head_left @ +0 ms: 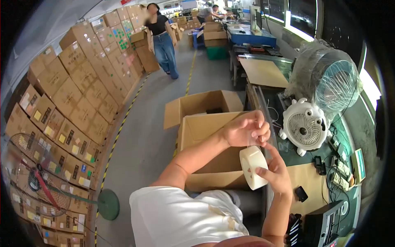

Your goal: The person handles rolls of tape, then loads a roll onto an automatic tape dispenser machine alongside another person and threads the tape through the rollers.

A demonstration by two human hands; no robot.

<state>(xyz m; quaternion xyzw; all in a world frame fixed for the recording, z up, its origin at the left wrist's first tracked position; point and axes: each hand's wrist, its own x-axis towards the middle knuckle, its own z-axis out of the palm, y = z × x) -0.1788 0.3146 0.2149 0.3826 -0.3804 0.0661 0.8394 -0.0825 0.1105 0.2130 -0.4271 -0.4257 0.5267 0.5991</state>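
Note:
My right hand (277, 172) is closed on a roll of clear tape (253, 166), thumb across its side and fingers behind it. Just beyond the roll, my left hand (247, 128) has its fingers curled in a pinch at a short see-through strip of tape (252, 139) that runs up from the roll. Both hands are above the right edge of an open cardboard box (216, 178) in front of me. On the bench to the right, a white animal-shaped fan (305, 126) with a round grille stands close to my hands.
Another open box (175, 113) stands behind the near one. Stacked cartons (82, 88) line the left side, with a floor fan (109, 204) before them. A plastic-wrapped fan (329, 76), cables and power strips crowd the bench. A person (161, 39) is in the aisle.

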